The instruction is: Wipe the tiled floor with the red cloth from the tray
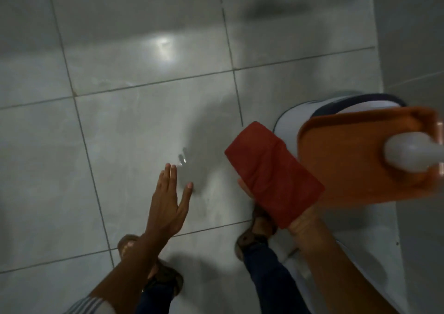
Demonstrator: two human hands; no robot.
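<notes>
Holding the folded red cloth [272, 173] from beneath, your right hand [298, 220] has its fingers curled round the lower end, the cloth lifted just beside the orange tray [341, 155]. Your left hand [171, 201] hovers flat, fingers straight, over the tiled floor [134, 121]. A blurred pale bottle [413, 151] seems to stand on the tray, near a small wet patch [183, 161].

A tiled room indoors, likely in a home.

Large glossy grey floor tiles [149, 126] with dark grout lines catch a lamp's glare; an orange tray [346, 160] bearing a white bottle [413, 150] and a white bin [295, 119] suggest household cleaning.
</notes>
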